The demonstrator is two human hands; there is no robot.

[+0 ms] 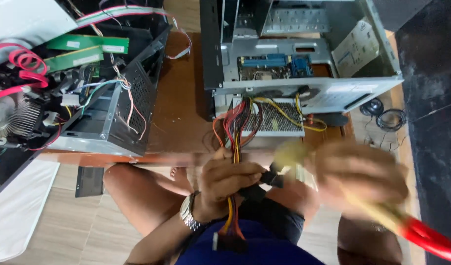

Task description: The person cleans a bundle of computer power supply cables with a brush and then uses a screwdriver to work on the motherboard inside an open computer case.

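My left hand [228,179] grips a bundle of red, yellow and orange power cables [235,132] that runs from a metal power supply unit [272,117] down to my lap. A black connector [273,177] sticks out past its fingers. My right hand [363,176], blurred by motion, holds a brush [407,223] with a red handle and pale bristles [289,153] near that connector. A metal watch [188,211] sits on my left wrist.
An open grey computer case [304,54] lies on the brown table [178,113], with a blue and green board inside. A second open black case [73,93] with a heatsink fan, green cards and ribbon cables sits at the left. Coiled cables [390,118] lie on the floor.
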